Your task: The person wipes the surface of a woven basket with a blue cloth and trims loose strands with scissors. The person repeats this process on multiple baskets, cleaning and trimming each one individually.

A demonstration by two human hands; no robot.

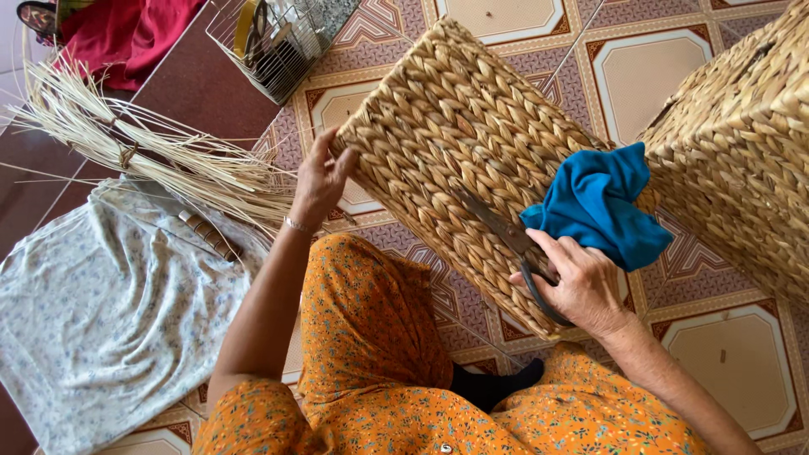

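Note:
A woven straw basket (459, 143) lies tipped on the tiled floor in front of my knees. My left hand (320, 181) grips its left corner. My right hand (577, 282) holds a pair of dark-handled scissors (514, 244) against the basket's side, blades pointing up-left across the weave. The same hand also holds a blue cloth (602, 206) bunched above the fingers. I sit on the floor in orange flowered clothes.
A second woven basket (742, 143) stands at the right. A bundle of pale straw (143, 152) lies at the left, above a light flowered cloth (101, 312). A wire rack (274, 38) and red fabric (126, 34) are at the top.

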